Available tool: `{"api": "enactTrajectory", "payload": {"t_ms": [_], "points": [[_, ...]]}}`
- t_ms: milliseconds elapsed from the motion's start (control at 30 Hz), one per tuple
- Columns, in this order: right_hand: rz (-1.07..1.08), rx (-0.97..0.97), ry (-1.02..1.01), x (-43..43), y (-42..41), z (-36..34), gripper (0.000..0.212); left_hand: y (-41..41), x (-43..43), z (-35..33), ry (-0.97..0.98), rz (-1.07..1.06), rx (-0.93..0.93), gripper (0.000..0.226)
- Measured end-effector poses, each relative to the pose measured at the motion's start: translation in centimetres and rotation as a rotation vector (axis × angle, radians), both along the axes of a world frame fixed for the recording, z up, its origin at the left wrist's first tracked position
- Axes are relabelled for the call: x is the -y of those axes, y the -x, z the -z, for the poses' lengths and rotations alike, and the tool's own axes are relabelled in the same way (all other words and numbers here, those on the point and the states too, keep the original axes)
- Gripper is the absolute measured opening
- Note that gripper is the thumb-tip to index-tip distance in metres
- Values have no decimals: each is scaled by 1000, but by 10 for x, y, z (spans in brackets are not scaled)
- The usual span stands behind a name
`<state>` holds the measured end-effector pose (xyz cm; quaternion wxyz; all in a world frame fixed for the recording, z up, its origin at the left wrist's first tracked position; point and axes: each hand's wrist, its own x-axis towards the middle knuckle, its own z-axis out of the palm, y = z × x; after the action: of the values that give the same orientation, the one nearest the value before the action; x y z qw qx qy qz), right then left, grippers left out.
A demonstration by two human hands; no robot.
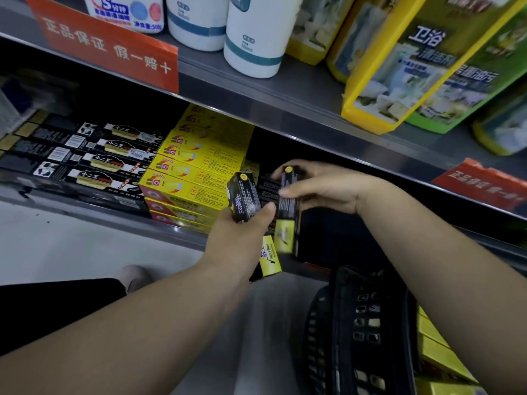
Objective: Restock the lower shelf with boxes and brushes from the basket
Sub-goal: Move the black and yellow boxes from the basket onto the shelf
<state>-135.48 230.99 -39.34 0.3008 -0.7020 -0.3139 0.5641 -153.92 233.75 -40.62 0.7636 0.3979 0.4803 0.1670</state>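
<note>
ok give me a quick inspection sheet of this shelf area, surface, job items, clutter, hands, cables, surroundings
surface: lower shelf, metal edge, partly stocked.
job's things: black box in the left hand; black and yellow box in the right hand; yellow boxes and long black boxes stacked on the shelf; black basket at lower right. No brushes seen.
clutter: nothing seen.
grips: left hand holds its box; right hand holds its box at the shelf opening.
cables: nothing seen.
surroundings: upper shelf with white bottles, yellow packs, red sign.
</note>
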Motion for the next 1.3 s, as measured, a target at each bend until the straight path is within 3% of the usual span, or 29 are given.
{"api": "enactTrajectory", "payload": {"t_ms": [100, 233, 467, 567, 667, 800, 967, 1100, 1200, 1300], "points": [[204, 203, 50, -3, -23, 17, 18, 1, -3, 1, -30, -13, -46, 16], [506, 266, -89, -13, -46, 36, 27, 2, -6, 3, -70, -2, -94, 18], [542, 322, -46, -47, -57, 72, 41, 0, -9, 6, -106, -4, -121, 41], [459, 385, 64, -52, -52, 95, 58, 0, -9, 7, -100, -6, -126, 41], [228, 575, 224, -56, -55, 111, 71, 1, -11, 7, -116, 7, -141, 34], [-17, 737, 259, -61, -55, 116, 55, 3, -15, 6, -138, 7, -138, 29], [-79, 706, 225, -63, -54, 120, 45, 4, -12, 2, -157, 34, -123, 7], [-184, 812, 248, -65, -56, 122, 47, 4, -10, 1, -169, 47, -122, 9], [-291, 934, 278, -67, -51, 117, 67, 3, -10, 1, -159, 27, -124, 21], [-292, 990, 179, -70, -43, 93, 70, 1, -11, 3, -162, 18, -146, 33]]}}
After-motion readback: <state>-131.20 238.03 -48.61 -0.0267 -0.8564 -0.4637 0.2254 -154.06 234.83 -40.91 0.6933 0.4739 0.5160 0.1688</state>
